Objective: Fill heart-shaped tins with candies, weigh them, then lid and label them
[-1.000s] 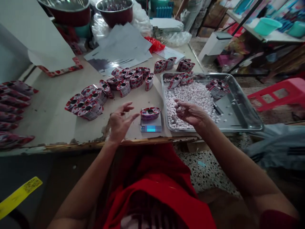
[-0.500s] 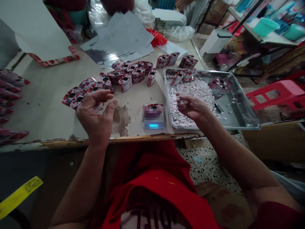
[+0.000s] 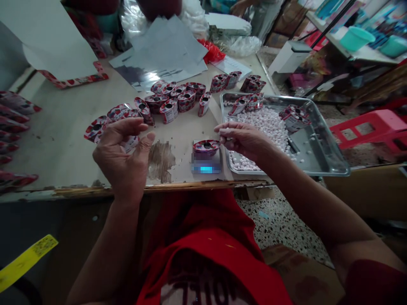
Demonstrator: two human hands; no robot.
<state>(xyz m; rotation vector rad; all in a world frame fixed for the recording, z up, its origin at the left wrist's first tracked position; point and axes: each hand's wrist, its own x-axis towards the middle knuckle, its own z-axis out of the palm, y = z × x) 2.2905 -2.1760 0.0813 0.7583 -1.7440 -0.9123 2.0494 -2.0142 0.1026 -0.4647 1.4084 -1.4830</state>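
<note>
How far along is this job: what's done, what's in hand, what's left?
Done: packs stand open-topped on the table; whether they're filled, I can't tell. In hand: the right hand pinches white balls beside the pack on the scale; the left hand looks empty. Left: probably plenty, judging by the loose balls in the tray.

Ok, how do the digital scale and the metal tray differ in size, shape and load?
The digital scale is small, while the metal tray is many times larger. The scale is a flat block with a lit blue display; the tray is a shallow pan with raised walls. The scale bears one printed packet, whereas the tray holds many white balls and several packets. Both rest on the table.
</note>
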